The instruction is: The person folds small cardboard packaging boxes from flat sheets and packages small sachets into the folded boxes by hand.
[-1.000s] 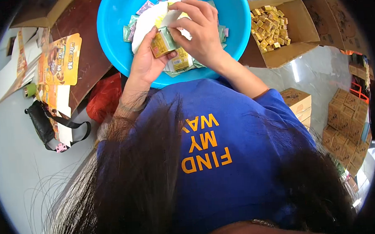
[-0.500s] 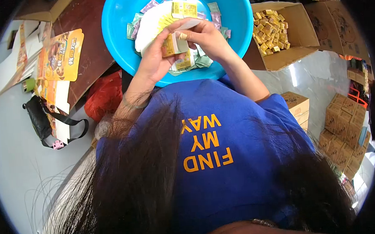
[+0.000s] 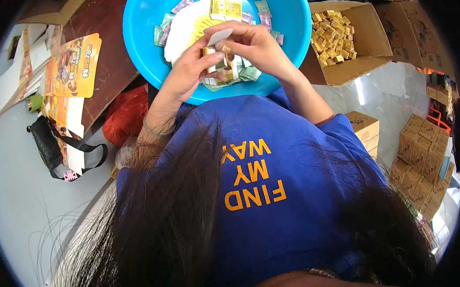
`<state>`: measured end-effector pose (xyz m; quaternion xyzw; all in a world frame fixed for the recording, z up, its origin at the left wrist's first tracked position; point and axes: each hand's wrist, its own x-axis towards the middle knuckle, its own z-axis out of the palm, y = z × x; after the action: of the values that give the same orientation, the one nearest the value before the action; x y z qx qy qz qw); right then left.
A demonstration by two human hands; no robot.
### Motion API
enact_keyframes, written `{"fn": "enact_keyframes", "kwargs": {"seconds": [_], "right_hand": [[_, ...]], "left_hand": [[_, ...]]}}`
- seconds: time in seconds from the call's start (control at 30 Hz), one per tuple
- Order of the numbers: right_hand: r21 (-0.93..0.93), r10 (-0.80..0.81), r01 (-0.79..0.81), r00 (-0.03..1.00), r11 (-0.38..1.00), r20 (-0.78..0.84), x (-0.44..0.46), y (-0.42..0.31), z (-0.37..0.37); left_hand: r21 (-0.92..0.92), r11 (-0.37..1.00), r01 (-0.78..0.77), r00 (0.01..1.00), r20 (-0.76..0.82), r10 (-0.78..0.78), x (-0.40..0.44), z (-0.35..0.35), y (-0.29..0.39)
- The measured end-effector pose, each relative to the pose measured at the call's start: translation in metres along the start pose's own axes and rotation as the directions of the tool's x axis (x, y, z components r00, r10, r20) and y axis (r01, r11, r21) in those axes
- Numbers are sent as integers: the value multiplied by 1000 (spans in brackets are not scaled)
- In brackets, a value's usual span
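Note:
Over a blue basin [image 3: 133, 50], both hands are at a small yellow-and-white paper box [image 3: 214, 65] with its white flap [image 3: 220, 36] standing up. My left hand [image 3: 188, 71] grips the box from the side, thumb across its front. The closed fingers of my right hand [image 3: 260, 47] are at the box's open end; the fingertips partly hide what they pinch. Beneath the hands, the basin holds another yellow box [image 3: 225, 9], a white sheet with yellow print [image 3: 186, 30], and several green packets [image 3: 250, 74] and purple packets [image 3: 264, 21].
To the right, an open carton [image 3: 364, 35] contains many small yellow boxes [image 3: 333, 39]. Stacked cartons [image 3: 418, 156] stand on the floor farther right. On the left are printed cardboard pieces [image 3: 75, 65], a black bag [image 3: 46, 144] and a red bag [image 3: 126, 114].
The small box has turned and tilted in my hands, showing more of its white side. Its flap now stands up more plainly. My left thumb has moved across the box's front.

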<state>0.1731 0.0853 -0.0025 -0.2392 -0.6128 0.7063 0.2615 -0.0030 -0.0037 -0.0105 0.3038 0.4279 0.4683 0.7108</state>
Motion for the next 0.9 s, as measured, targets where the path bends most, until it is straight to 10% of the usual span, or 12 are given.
{"fn": "enact_keyframes", "kwargs": {"seconds": [0.13, 0.3, 0.43, 0.6, 0.9], "right_hand": [[-250, 81, -88, 996, 964, -38, 0, 1, -2], [-344, -249, 245, 968, 906, 35, 3, 0, 6], [-720, -585, 505, 793, 477, 169, -1, 0, 13], [-630, -560, 453, 828, 631, 35, 0, 13, 18], [-735, -597, 549, 763, 398, 248, 4, 7, 12]], "left_hand": [[-63, 996, -60, 997, -56, 57, 1, 8, -5], [-134, 991, -10, 1000, -19, 8, 5, -14, -11], [-242, 970, -15, 999, -47, 4, 8, -20, -14], [-647, 762, 14, 974, 183, 137, 7, -22, -10], [-590, 807, -12, 985, 132, 111, -1, -24, -13]]}}
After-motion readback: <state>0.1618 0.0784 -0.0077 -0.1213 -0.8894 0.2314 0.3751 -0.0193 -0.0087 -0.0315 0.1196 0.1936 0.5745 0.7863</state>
